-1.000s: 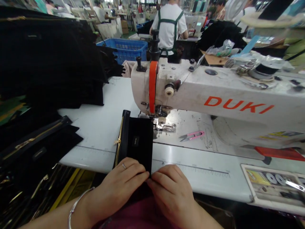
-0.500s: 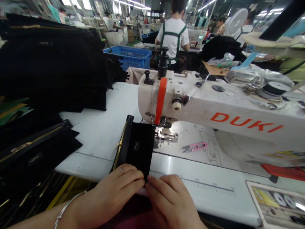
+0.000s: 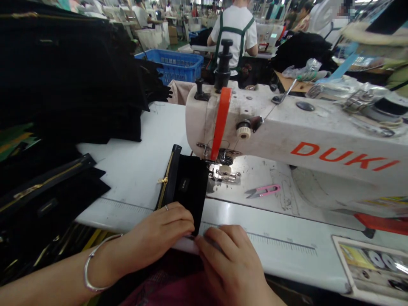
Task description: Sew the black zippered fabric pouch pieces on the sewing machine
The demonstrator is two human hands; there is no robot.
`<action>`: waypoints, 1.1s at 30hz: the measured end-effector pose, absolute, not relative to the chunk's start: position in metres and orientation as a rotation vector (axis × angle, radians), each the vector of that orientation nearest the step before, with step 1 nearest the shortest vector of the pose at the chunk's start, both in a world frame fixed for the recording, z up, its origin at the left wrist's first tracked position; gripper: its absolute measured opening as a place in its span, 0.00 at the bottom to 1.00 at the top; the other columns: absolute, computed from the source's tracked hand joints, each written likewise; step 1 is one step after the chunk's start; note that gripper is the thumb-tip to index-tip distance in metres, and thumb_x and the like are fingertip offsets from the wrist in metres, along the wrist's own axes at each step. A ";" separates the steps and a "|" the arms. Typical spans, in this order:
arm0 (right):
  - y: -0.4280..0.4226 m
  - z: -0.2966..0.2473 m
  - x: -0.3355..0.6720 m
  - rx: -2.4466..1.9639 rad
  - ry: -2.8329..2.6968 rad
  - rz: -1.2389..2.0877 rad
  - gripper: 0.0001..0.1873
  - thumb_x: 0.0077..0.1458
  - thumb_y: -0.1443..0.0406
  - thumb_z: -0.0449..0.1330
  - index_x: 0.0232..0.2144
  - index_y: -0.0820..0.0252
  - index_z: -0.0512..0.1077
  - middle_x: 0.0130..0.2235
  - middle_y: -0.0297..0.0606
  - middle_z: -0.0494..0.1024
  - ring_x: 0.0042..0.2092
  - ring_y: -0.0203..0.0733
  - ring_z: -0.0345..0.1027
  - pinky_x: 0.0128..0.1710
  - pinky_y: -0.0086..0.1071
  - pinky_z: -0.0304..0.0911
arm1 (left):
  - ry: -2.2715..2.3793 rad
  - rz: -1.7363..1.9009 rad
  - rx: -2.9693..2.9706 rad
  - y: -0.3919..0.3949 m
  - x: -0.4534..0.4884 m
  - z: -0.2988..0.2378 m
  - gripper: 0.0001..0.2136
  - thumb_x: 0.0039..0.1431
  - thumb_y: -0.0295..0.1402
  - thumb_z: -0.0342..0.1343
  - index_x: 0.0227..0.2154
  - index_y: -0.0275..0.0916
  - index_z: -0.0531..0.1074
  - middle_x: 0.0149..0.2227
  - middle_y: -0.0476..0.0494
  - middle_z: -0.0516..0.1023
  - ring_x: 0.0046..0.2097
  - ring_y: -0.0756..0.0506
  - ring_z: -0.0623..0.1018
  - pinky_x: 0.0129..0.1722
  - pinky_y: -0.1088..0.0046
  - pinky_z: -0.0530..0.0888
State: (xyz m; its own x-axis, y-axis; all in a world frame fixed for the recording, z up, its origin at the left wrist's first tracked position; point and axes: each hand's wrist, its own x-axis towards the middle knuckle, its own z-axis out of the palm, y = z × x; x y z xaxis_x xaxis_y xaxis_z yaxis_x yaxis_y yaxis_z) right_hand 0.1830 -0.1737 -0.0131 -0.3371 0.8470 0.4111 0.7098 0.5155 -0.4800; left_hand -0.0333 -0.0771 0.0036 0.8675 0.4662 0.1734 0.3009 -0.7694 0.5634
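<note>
A black fabric pouch piece (image 3: pixel 194 200) with a gold zipper (image 3: pixel 166 178) and a small dark label (image 3: pixel 184 185) lies on the white sewing table. Its far right edge reaches the presser foot (image 3: pixel 225 172) of the sewing machine (image 3: pixel 261 114). My left hand (image 3: pixel 159 233) rests over its near end, fingers bent and together on the fabric. Close beside it, my right hand (image 3: pixel 229 255) has its fingertips closed at the near right corner; what lies between them is mostly hidden.
Pink-handled thread snips (image 3: pixel 263 191) lie right of the presser foot. Stacked black fabric pieces (image 3: pixel 70 80) fill the left, with another zippered piece (image 3: pixel 51 191) nearer. Behind stand a blue basket (image 3: pixel 174 66) and a person in a white shirt (image 3: pixel 237 29).
The black pouch piece has slid slightly farther along the presser foot, away from me. Both hands have moved forward a little with it. The camera view has also shifted.
</note>
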 end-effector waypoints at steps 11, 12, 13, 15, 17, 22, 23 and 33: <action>-0.163 -0.015 0.182 -1.210 -2.111 0.126 0.16 0.60 0.72 0.56 0.49 0.63 0.72 0.53 0.39 0.76 0.39 0.45 0.66 0.36 0.39 0.66 | 0.409 0.420 2.694 -0.071 -0.041 0.010 0.15 0.68 0.22 0.45 0.52 0.37 0.69 0.49 0.41 0.76 0.50 0.44 0.73 0.54 0.65 0.72; -0.161 -0.014 0.183 -1.210 -2.136 0.129 0.16 0.59 0.71 0.56 0.49 0.62 0.72 0.53 0.38 0.76 0.39 0.45 0.66 0.35 0.39 0.66 | 0.401 0.420 2.708 -0.069 -0.041 0.009 0.15 0.67 0.22 0.44 0.52 0.37 0.69 0.49 0.41 0.76 0.50 0.44 0.74 0.54 0.64 0.72; -0.158 -0.013 0.183 -1.217 -2.158 0.142 0.16 0.59 0.71 0.56 0.49 0.62 0.72 0.53 0.38 0.76 0.39 0.46 0.66 0.35 0.40 0.67 | 0.395 0.425 2.725 -0.066 -0.040 0.009 0.15 0.67 0.22 0.44 0.52 0.36 0.69 0.49 0.41 0.76 0.50 0.44 0.74 0.53 0.64 0.72; -0.152 -0.011 0.185 -1.241 -2.199 0.185 0.17 0.58 0.71 0.57 0.49 0.61 0.72 0.53 0.38 0.76 0.39 0.47 0.66 0.35 0.41 0.67 | 0.386 0.444 2.755 -0.059 -0.037 0.009 0.15 0.66 0.21 0.44 0.51 0.36 0.69 0.49 0.40 0.77 0.50 0.44 0.74 0.53 0.64 0.73; -0.147 -0.008 0.186 -1.269 -2.227 0.217 0.17 0.58 0.71 0.58 0.50 0.62 0.72 0.53 0.38 0.76 0.39 0.47 0.66 0.36 0.42 0.68 | 0.363 0.467 2.770 -0.052 -0.033 0.008 0.15 0.66 0.21 0.45 0.51 0.36 0.70 0.48 0.40 0.77 0.50 0.44 0.75 0.53 0.65 0.73; -0.135 0.001 0.191 -1.328 -2.284 0.254 0.18 0.59 0.70 0.59 0.52 0.61 0.70 0.54 0.38 0.74 0.41 0.48 0.66 0.41 0.43 0.69 | 0.328 0.508 2.770 -0.035 -0.025 0.003 0.12 0.66 0.22 0.47 0.48 0.36 0.71 0.46 0.42 0.78 0.49 0.46 0.75 0.53 0.66 0.73; -0.132 0.002 0.192 -1.347 -2.293 0.260 0.19 0.59 0.70 0.59 0.53 0.61 0.70 0.55 0.38 0.74 0.42 0.48 0.66 0.42 0.43 0.69 | 0.328 0.506 2.777 -0.031 -0.024 0.002 0.12 0.66 0.22 0.47 0.48 0.36 0.71 0.47 0.42 0.78 0.49 0.46 0.75 0.53 0.66 0.72; -0.091 0.019 0.205 -1.419 -2.412 0.330 0.13 0.59 0.70 0.60 0.47 0.59 0.73 0.49 0.38 0.76 0.45 0.48 0.68 0.48 0.44 0.68 | 0.297 0.525 2.871 0.006 -0.010 -0.005 0.10 0.66 0.23 0.48 0.45 0.36 0.73 0.47 0.43 0.78 0.49 0.46 0.75 0.54 0.67 0.72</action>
State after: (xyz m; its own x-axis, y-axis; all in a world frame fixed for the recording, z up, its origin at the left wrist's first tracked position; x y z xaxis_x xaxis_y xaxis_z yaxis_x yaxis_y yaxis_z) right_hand 0.2055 -0.0911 0.0193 -0.4540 0.8769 0.1580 0.8023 0.4794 -0.3557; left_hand -0.0101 0.0059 -0.0045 0.9165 0.2329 0.3253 0.1591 -0.9582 0.2377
